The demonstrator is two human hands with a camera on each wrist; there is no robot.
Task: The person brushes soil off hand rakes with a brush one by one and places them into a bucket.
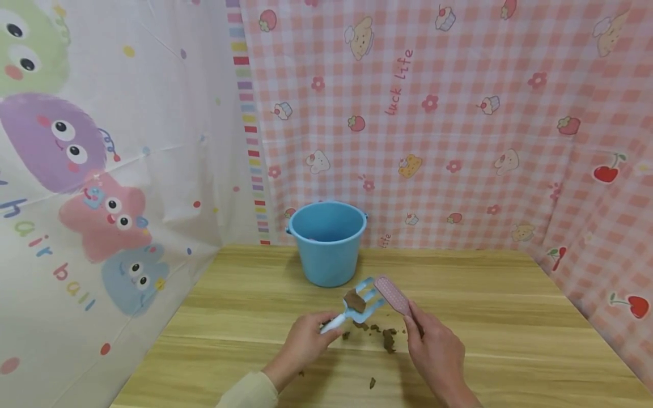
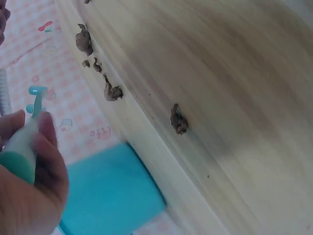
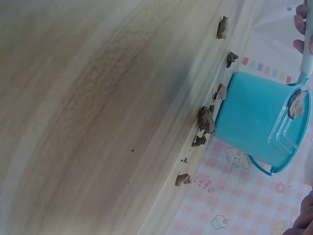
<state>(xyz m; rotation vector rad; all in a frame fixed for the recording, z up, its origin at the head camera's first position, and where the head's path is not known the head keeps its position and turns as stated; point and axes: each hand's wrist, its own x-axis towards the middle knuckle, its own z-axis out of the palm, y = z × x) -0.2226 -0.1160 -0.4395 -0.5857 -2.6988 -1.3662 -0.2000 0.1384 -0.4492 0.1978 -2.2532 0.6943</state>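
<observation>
My left hand (image 1: 308,338) grips the white handle of a light-blue toy garden fork (image 1: 361,313), raised above the table with its tines pointing away. A brown clump (image 1: 354,301) lies on the base of the tines. In my right hand (image 1: 437,348) is a pink brush-like tool (image 1: 391,294) with a flat, dotted head, held close to the right side of the tines. Whether the two tools touch, I cannot tell. Below them several brown crumbs (image 1: 389,340) are scattered on the table; the right wrist view also shows a larger brown piece (image 3: 206,120).
A blue bucket (image 1: 329,262) stands upright beyond the tools, toward the back of the wooden table (image 1: 459,283). Something pinkish shows faintly inside it. A pink checked cloth (image 1: 449,136) hangs behind, and a white printed cloth (image 1: 168,187) at the left.
</observation>
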